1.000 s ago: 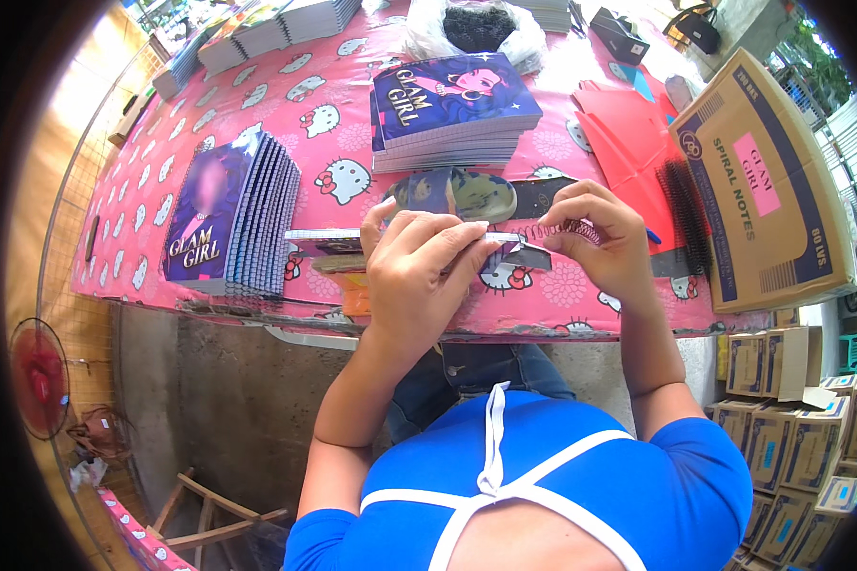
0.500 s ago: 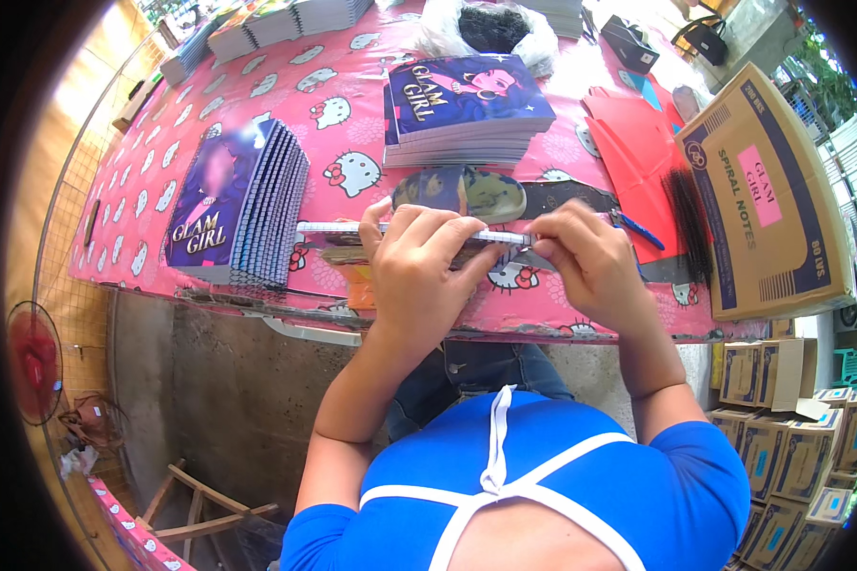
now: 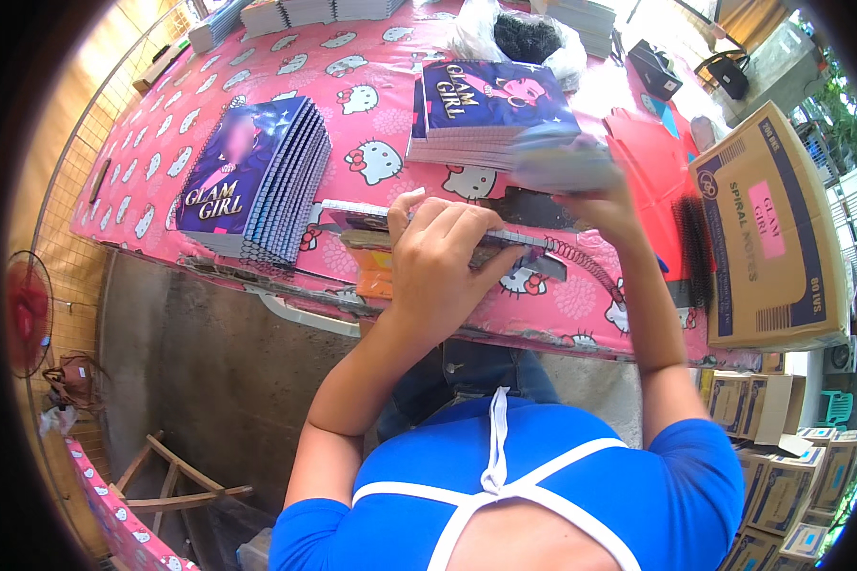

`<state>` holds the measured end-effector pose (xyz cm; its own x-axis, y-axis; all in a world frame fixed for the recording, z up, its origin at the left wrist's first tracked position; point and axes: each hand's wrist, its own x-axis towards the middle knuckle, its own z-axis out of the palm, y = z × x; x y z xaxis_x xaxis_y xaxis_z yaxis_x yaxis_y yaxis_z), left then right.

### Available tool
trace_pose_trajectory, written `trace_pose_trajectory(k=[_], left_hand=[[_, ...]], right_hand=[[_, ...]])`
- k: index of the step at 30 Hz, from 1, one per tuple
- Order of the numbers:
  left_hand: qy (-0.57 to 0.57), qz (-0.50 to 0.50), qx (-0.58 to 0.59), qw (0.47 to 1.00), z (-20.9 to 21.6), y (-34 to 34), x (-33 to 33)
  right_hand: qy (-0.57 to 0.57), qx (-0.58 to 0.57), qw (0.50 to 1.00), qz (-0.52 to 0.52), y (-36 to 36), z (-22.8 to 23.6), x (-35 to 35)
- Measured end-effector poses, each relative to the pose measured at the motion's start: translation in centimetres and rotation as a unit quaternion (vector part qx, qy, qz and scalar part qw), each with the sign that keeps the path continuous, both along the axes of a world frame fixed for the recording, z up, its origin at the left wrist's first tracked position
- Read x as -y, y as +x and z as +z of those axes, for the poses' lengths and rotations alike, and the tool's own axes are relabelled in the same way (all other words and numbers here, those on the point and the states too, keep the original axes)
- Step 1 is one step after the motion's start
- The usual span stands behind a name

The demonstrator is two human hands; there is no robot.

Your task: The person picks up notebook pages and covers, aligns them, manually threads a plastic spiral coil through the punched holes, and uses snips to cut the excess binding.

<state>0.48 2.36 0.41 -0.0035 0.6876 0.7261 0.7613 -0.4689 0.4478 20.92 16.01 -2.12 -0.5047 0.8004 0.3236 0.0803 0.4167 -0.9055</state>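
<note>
My left hand [image 3: 443, 262] is closed around a notebook [image 3: 357, 217] held on edge at the table's front, its row of punched holes facing up. From the notebook's right end a dark spiral coil [image 3: 586, 259] sticks out, curving down to the right. My right hand [image 3: 611, 205] is raised beyond it, gripping a camouflage slipper [image 3: 564, 160] that is smeared by motion. A dark flat piece [image 3: 535, 207] lies on the table below the slipper. Under my left hand, an orange item [image 3: 374, 274] shows by the table edge.
Stacks of purple-covered notebooks stand at left [image 3: 229, 176] and at centre back [image 3: 495, 100]. To the right are red sheets [image 3: 643, 162], a bundle of dark coils [image 3: 693, 252] and a cardboard box [image 3: 771, 233]. A plastic bag of black coils [image 3: 524, 38] sits farther back.
My right hand has left the notebook's end and picked the slipper up off the table, moving it rightward. The coil now hangs free from the notebook; my left hand still holds the notebook.
</note>
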Motion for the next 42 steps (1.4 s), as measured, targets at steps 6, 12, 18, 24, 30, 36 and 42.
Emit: trace_pose_trajectory(k=[6,12,18,24,30,36,42], left_hand=[[0.010,-0.004,0.005,1.000,0.1,-0.1,-0.6],[-0.075,0.090,-0.007,0.993,1.7,-0.5,0.4],[-0.061,0.134,-0.006,0.989,0.2,-4.4,0.6],[-0.061,0.098,0.044,0.992,-0.2,-4.7,0.6],[-0.036,0.161,0.066,0.984,-0.3,-5.6,1.3],[-0.050,0.121,0.177,0.975,-1.2,-6.3,0.9],[-0.049,0.089,0.272,0.957,-2.1,-7.0,0.8]], right_hand=[[0.069,0.102,0.992,0.035,2.5,1.1,-0.6],[0.072,0.129,0.988,0.043,0.1,2.1,-0.3],[0.024,0.002,0.988,0.155,-2.5,2.1,-0.1],[0.006,-0.029,0.989,0.146,-3.9,1.4,0.0],[-0.194,-0.185,0.931,0.249,-5.9,3.2,0.8],[-0.173,-0.092,0.954,0.226,-7.4,2.8,0.3],[-0.088,0.134,0.985,0.066,-10.1,5.0,1.0]])
